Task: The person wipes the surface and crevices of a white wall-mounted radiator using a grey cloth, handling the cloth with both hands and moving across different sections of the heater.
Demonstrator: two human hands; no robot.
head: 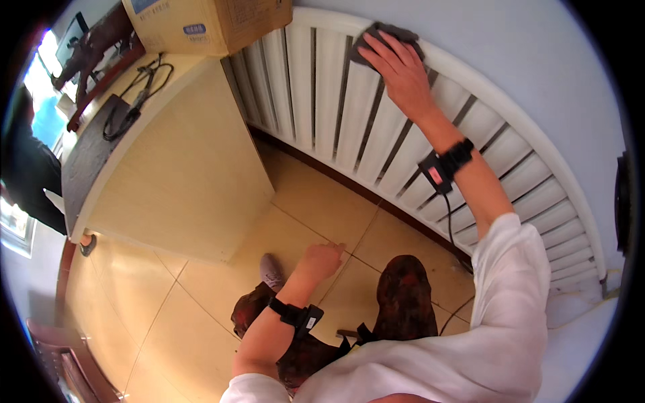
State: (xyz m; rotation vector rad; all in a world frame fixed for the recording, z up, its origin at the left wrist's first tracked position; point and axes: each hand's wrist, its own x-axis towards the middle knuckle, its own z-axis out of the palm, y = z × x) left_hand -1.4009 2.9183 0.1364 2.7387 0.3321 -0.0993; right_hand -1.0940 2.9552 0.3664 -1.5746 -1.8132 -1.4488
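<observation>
My right hand (403,70) presses a dark grey cloth (360,50) against the top rail of a white column radiator (463,103) along the wall. Its fingers lie spread over the cloth, which covers part of the rail and the upper ends of the columns. My left hand (320,262) hangs above the tiled floor in front of my body, its fingers curled and nothing visible in them. Each wrist wears a black strap with a small box, and a cable runs down from the right wrist box (436,171).
A pale desk (176,166) stands left of the radiator, bearing a cardboard box (201,25), black cables (143,95) and a dark animal figurine (101,43). A person in dark clothing (33,176) is beyond it. A brown chair (75,362) stands lower left.
</observation>
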